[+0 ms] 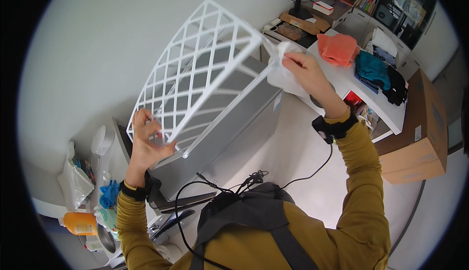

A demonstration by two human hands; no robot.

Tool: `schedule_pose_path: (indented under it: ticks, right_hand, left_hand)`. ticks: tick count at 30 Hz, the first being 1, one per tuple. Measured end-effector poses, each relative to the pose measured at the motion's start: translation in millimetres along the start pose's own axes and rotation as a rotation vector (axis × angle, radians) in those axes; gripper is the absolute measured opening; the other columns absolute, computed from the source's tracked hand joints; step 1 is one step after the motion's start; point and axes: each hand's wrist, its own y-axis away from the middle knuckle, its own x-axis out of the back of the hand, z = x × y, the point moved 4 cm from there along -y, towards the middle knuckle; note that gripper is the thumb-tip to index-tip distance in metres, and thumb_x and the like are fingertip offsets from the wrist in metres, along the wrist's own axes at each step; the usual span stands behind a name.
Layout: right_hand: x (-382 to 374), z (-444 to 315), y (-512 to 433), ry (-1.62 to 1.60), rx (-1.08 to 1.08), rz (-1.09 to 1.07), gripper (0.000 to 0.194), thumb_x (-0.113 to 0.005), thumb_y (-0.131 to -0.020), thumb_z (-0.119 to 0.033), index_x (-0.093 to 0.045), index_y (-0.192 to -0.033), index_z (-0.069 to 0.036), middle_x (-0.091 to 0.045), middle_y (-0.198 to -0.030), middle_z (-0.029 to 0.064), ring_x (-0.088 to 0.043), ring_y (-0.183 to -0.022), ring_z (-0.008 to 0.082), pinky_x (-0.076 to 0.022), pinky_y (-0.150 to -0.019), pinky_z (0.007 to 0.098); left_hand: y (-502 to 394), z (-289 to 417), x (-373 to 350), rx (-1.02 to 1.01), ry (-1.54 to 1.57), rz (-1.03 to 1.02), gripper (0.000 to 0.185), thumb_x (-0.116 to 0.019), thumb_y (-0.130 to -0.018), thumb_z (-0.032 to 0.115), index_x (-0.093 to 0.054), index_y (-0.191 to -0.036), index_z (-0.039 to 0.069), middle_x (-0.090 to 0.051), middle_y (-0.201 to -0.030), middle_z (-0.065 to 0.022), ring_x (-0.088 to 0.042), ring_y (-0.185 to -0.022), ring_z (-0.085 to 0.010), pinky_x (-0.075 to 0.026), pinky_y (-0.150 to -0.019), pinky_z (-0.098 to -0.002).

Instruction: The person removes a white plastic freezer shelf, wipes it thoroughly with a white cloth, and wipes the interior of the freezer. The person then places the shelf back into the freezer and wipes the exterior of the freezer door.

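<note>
A white plastic lattice rack [198, 68] is tilted up before me, over a grey metal appliance or cabinet [242, 131]. Near the rack's lower left corner, my left hand [150, 142] grips its bars with curled fingers. At the upper right corner, my right hand [300, 65] pinches a thin white cloth or wipe [287, 76] that touches the rack's edge. The right palm is hidden from view.
Folded clothes, among them an orange one [338, 49] and a teal one [372, 68], lie on a white table [326, 68]. A cardboard box [414, 156] stands at the right. Blue gloves [109, 194] and an orange bottle [79, 223] are at the left. Black cables [253, 180] hang before my body.
</note>
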Motion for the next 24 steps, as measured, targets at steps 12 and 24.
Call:
schedule_pose_path:
  ticks: [12,24]
  right_hand:
    - [-87,-21,0,0.063,0.443,0.505,0.022,-0.059,-0.094,-0.013,-0.062,-0.109,0.004,-0.059,-0.095,0.0122,-0.057,-0.072,0.0168,-0.0467,-0.066,0.0291]
    - [-157,13,71,0.007,0.428,0.208,0.030,-0.056,-0.093,-0.006,-0.058,-0.122,-0.001,-0.058,-0.107,0.0173,-0.060,-0.089,0.0321,-0.0493,-0.077,0.0370]
  left_hand:
    - [-66,51,-30,0.038,0.217,0.149,0.039,-0.085,-0.057,0.020,-0.052,-0.067,0.002,-0.044,-0.087,-0.0070,-0.045,-0.079,-0.0186,-0.041,-0.064,-0.0285]
    - [-113,59,-14,0.290,0.778,0.445,0.034,-0.083,-0.074,0.023,-0.054,-0.069,0.007,-0.048,-0.088,-0.0011,-0.042,-0.072,-0.0077,-0.037,-0.057,-0.0231]
